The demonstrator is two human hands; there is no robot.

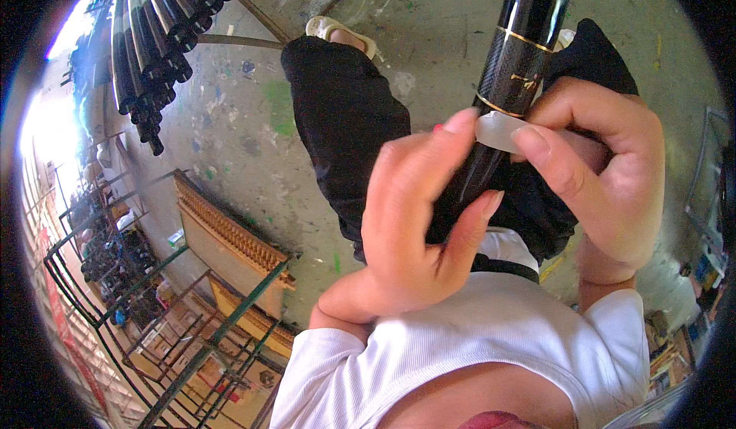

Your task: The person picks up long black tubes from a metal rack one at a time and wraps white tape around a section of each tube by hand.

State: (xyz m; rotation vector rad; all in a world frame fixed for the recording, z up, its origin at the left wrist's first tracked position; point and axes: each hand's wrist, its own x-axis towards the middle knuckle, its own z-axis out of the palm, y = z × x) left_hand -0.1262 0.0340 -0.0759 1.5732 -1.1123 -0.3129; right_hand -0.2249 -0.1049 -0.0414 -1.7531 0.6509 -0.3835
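A long glossy black pole (pixel 529 7) slants down from the top edge between my legs. It carries a dark woven-patterned band (pixel 507 72) edged with thin gold rings and a small gold mark. Just below the lower ring, a whitish translucent strip (pixel 498 131) lies across the pole. My right hand (pixel 613 161) pinches the strip's right end between thumb and bent index finger. My left hand (pixel 414 222), slightly blurred, has curved fingers touching the strip's left end. Its thumb is spread apart, over the pole lower down. The pole's lower part is partly hidden behind this hand.
A stack of black tubes (pixel 157 53) lies at upper left, beside a metal bar (pixel 241 41). At lower left are a green metal frame (pixel 230 318) and a brown panel with a ridged edge (pixel 230 230). My black-trousered legs (pixel 337 115) flank the pole above a paint-spotted floor (pixel 238 145).
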